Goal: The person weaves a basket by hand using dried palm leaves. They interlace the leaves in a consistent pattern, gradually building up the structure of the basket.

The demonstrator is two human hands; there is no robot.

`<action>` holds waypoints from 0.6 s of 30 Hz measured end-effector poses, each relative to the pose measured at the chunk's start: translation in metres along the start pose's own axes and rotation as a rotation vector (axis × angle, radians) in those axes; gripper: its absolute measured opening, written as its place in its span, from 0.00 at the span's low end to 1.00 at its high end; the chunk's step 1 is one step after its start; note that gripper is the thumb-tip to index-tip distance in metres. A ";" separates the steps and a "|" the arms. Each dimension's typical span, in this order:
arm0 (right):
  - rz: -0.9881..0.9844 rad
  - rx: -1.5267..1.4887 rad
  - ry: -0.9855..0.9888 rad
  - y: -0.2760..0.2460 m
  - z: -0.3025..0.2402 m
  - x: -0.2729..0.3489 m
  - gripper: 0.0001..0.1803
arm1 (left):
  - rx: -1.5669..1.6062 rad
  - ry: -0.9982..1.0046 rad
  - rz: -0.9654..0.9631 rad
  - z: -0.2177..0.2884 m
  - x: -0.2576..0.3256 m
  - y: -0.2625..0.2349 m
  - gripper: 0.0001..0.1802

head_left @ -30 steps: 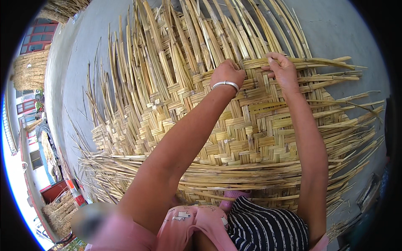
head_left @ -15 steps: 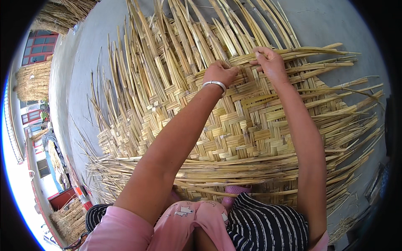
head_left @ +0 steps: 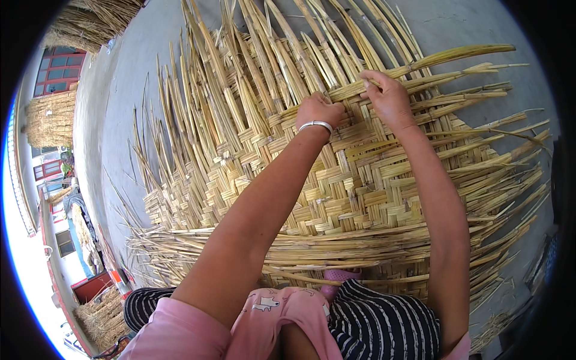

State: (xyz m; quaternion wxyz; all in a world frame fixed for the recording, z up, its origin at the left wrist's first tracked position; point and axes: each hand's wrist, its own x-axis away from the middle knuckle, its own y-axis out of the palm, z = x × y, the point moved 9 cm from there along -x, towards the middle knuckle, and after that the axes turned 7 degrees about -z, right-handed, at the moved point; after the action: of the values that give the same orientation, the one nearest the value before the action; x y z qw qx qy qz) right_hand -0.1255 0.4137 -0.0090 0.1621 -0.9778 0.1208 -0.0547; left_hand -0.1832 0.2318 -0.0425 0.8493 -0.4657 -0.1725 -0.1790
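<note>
A large mat (head_left: pixel 324 195) woven from flattened, straw-coloured reed strips lies on the ground in front of me. One reed strip (head_left: pixel 465 56) runs crosswise along the far edge of the weave, its free end sticking out to the right. My right hand (head_left: pixel 389 102) pinches this strip between thumb and fingers. Just left of it, my left hand (head_left: pixel 321 112), a silver bangle at its wrist, is closed on the same strip at the woven edge. Its fingertips are partly hidden. Long unwoven strips (head_left: pixel 264 54) fan away beyond both hands.
Loose reed ends (head_left: pixel 510 159) spread out at the right. A bundle of reed strips (head_left: pixel 312 251) lies across the near part, by a pink perforated shoe (head_left: pixel 339 275). Grey concrete (head_left: pixel 474 30) surrounds the mat. Straw bundles (head_left: pixel 51 120) stand by buildings at the left.
The crosswise strip's free end has swung up and away from the neighbouring ends at the right. Both hands stay closed at nearly the same spot, the left slightly further right.
</note>
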 end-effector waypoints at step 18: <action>-0.201 -0.726 0.178 -0.024 -0.007 0.015 0.08 | -0.449 0.596 -0.479 0.108 -0.004 0.003 0.22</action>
State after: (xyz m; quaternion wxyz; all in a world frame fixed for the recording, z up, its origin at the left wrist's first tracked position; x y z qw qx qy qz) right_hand -0.1072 0.4297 0.0061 -0.2118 -0.9700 0.0493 -0.1087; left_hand -0.1986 0.3260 0.0080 0.6741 -0.5137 0.0200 -0.5303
